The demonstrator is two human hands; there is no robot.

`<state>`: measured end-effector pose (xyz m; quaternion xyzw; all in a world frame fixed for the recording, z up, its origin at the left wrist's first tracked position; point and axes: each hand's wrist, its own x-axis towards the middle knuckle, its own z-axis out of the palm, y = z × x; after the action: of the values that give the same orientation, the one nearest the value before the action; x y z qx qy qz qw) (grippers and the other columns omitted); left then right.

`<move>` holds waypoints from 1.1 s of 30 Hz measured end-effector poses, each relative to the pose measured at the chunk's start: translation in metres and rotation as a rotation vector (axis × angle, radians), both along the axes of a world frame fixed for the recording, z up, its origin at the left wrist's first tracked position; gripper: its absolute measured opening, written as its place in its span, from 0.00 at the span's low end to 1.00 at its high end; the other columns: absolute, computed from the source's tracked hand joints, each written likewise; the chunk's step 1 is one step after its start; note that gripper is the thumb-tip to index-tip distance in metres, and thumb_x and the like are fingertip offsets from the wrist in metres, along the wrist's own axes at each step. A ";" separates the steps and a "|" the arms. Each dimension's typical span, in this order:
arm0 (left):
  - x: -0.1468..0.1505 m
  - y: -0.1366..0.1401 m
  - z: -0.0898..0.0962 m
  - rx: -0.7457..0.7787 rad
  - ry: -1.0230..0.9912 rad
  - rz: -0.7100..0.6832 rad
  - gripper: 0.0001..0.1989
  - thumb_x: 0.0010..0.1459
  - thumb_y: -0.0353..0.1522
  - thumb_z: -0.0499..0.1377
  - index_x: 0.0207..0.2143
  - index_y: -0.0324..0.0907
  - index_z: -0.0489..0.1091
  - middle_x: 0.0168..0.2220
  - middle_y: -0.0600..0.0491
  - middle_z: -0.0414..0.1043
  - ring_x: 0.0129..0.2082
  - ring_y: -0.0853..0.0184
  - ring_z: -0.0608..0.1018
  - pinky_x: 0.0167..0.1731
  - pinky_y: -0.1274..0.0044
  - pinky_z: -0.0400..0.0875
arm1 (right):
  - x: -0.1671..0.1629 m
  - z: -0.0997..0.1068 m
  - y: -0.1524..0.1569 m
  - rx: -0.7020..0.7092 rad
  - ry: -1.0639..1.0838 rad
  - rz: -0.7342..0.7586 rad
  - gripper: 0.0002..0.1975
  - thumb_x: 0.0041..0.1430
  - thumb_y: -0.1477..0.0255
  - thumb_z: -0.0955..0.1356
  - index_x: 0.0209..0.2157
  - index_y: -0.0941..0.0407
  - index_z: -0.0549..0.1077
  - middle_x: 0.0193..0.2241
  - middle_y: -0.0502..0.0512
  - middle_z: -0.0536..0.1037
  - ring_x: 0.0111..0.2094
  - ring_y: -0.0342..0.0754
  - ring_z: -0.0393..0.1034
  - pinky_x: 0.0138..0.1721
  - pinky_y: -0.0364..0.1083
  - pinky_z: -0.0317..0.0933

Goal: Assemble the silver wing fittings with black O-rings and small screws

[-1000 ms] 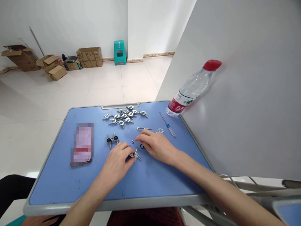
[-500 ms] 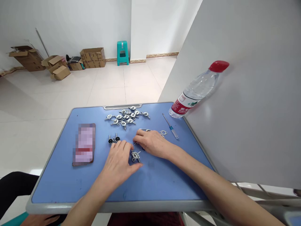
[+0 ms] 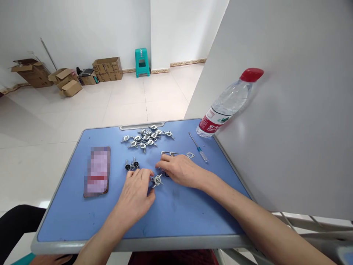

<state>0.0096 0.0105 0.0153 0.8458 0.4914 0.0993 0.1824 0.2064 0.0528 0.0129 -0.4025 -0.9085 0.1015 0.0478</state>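
Note:
My left hand grips a small metal fuel valve between thumb and fingers, low over the table, its lever and plate facing up. My right hand is closed just right of and beyond that valve, fingertips pinched together near the tabletop; tiny pieces beneath them are too small to make out. Beyond the left hand lie two valve bodies with round black faces up. A group of similar metal valves spreads across the far middle. Small levers and a flat metal plate lie beyond the right hand.
A screwdriver lies at the right of the blue table. A water bottle leans against the grey panel on the right. At the left lies a phone. Cardboard boxes and a green stool stand farther off.
The valve in my left hand has turned, and the left thumb has drawn in against it. My right hand stays at nearly the same spot. The view has shifted slightly.

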 end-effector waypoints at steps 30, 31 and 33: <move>0.008 0.002 -0.010 0.136 0.015 -0.022 0.05 0.59 0.26 0.57 0.38 0.42 0.65 0.39 0.51 0.69 0.39 0.60 0.69 0.40 0.68 0.66 | 0.000 -0.002 -0.003 -0.011 -0.027 -0.061 0.08 0.63 0.80 0.62 0.38 0.58 0.72 0.36 0.55 0.74 0.27 0.42 0.64 0.24 0.44 0.41; 0.008 0.002 -0.010 0.132 0.013 -0.028 0.05 0.59 0.25 0.56 0.37 0.42 0.65 0.39 0.51 0.69 0.38 0.60 0.69 0.40 0.68 0.66 | 0.000 -0.001 -0.003 -0.017 -0.037 -0.064 0.08 0.63 0.80 0.62 0.38 0.59 0.72 0.36 0.55 0.74 0.27 0.43 0.64 0.24 0.44 0.41; 0.005 0.003 -0.009 0.114 -0.006 -0.044 0.06 0.60 0.24 0.54 0.37 0.42 0.66 0.39 0.51 0.69 0.38 0.61 0.69 0.39 0.68 0.66 | 0.001 0.000 -0.004 -0.025 -0.044 -0.070 0.09 0.63 0.80 0.62 0.38 0.59 0.72 0.35 0.55 0.74 0.26 0.42 0.63 0.24 0.44 0.41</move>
<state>0.0151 0.0135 0.0060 0.8650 0.4659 0.1256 0.1373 0.2073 0.0485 0.0133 -0.4367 -0.8934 0.1025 0.0263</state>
